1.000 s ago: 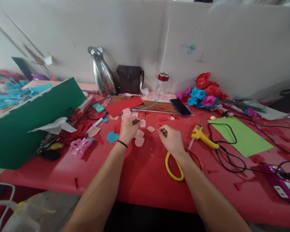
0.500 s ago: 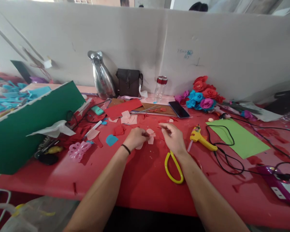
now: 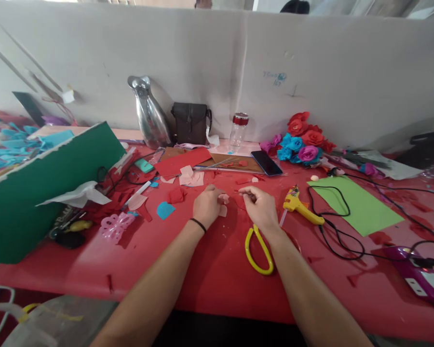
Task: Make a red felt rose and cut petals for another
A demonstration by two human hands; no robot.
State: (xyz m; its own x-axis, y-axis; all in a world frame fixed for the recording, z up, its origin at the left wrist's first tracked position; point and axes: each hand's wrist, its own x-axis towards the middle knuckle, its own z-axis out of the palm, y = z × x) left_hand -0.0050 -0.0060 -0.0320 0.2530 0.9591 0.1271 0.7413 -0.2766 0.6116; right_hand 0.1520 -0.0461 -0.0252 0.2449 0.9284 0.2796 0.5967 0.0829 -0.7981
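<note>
Pink paper petals (image 3: pixel 223 210) lie near the middle of the red surface (image 3: pixel 217 279), partly covered from view by the left hand (image 3: pixel 207 207). Green board (image 3: pixel 58 188) stands on edge at the left. Silver flask (image 3: pixel 152 118) is upright at the rear, with a dark bag (image 3: pixel 190 123) just beside it. Light green sheet (image 3: pixel 369 207) lies flat at the right. Bunch of red, blue and purple flowers (image 3: pixel 304 140) rests near the rear wall. Left hand: grip narrow, fingers drawn together; whether a petal is held cannot be told. Right hand (image 3: pixel 258 207): near the left hand but apart from it, grip narrow, contents not discernible. Yellow glue gun (image 3: pixel 304 211) lies right of the right hand. Yellow loop handle (image 3: pixel 263 271) lies close in beside the right wrist and forearm, restricting room there. Phone (image 3: pixel 266 163) lies behind the right hand. Single blue petal (image 3: pixel 165 210) lies well left of the pink ones.
</note>
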